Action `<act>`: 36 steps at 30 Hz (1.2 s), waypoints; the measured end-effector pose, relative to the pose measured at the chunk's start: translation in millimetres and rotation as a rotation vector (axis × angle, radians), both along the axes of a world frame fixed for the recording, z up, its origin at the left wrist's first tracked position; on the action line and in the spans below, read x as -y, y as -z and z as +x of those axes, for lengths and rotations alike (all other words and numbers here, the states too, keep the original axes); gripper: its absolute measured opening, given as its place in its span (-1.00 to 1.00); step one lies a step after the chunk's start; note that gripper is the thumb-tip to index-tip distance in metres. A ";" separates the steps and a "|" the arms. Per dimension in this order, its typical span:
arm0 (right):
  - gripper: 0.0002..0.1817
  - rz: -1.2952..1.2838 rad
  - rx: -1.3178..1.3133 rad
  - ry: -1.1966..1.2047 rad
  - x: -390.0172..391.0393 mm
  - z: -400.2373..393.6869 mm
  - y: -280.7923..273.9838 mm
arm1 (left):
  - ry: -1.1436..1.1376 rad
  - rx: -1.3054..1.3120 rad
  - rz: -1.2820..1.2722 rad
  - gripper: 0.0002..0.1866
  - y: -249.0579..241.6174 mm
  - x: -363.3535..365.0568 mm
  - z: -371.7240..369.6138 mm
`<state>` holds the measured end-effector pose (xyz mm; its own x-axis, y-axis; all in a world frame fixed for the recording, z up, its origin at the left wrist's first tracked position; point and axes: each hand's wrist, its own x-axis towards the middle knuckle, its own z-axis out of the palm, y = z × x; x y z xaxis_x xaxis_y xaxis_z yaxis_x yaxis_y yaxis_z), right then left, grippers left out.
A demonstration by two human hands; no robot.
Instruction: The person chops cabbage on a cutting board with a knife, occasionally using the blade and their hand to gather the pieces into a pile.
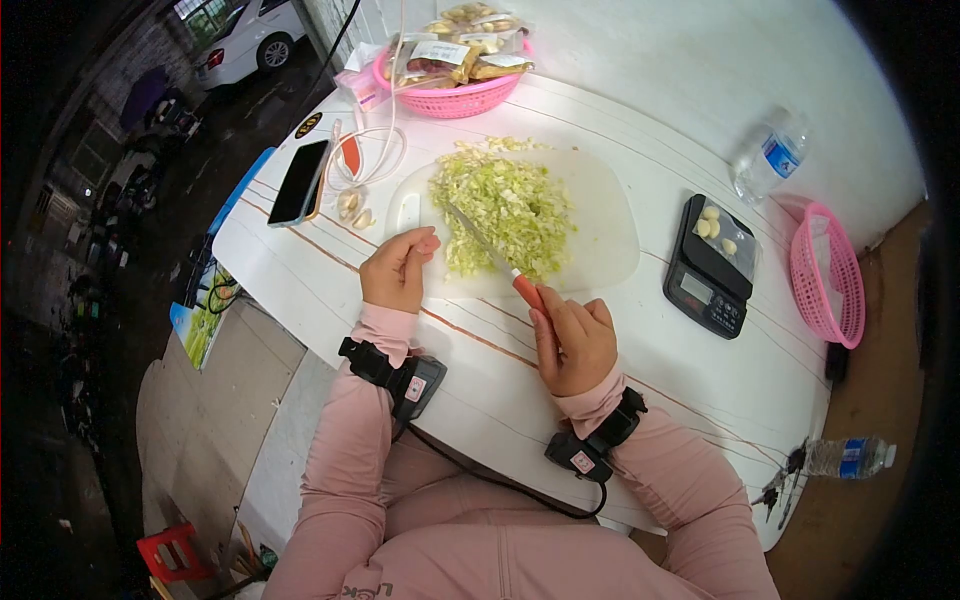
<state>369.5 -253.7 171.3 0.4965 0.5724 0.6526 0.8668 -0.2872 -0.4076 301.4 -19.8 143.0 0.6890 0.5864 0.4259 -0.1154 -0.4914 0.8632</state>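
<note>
My right hand point(577, 345) is closed around the orange-red handle of a knife point(490, 245). The blade lies over a heap of finely chopped pale green vegetable point(505, 205), possibly cabbage. Under the heap is a translucent white cutting board point(610, 230). My left hand point(393, 272) is at the board's near left corner, its fingers curled together. Whether anything sits inside those fingers is hidden. Several garlic cloves point(352, 206) lie on the table just beyond the left hand, left of the board.
A phone point(298, 183) and a white cable point(385, 150) lie at the left. Bagged goods fill a pink basket point(460, 100) at the back. Rightward are a black scale point(690, 255) with bagged cloves, another pink basket point(855, 290), a bottle point(768, 160), and keys point(785, 480) beside another bottle point(845, 458).
</note>
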 end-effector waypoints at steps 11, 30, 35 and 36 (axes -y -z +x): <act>-0.71 -0.034 -0.028 -0.195 -2.3 -2.4 4.1 | -0.227 0.098 0.149 -0.85 -6.3 -7.2 -4.0; -0.74 -0.091 -0.097 -0.007 -1.7 -1.6 6.4 | -0.202 0.088 0.090 -0.86 -12.7 -1.9 -5.2; -0.75 -0.095 -0.032 -0.082 -3.7 -0.9 12.0 | -0.197 0.080 0.096 -0.85 -13.3 -1.6 -5.6; -0.75 -0.095 -0.032 -0.081 -3.6 -0.4 12.9 | -0.196 0.071 0.094 -0.85 -13.3 -1.6 -5.8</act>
<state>369.1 -250.1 158.4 0.4656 0.6702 0.5780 0.8758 -0.2550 -0.4099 295.6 -18.2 156.3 0.5321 0.6613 0.5288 -0.0688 -0.5887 0.8054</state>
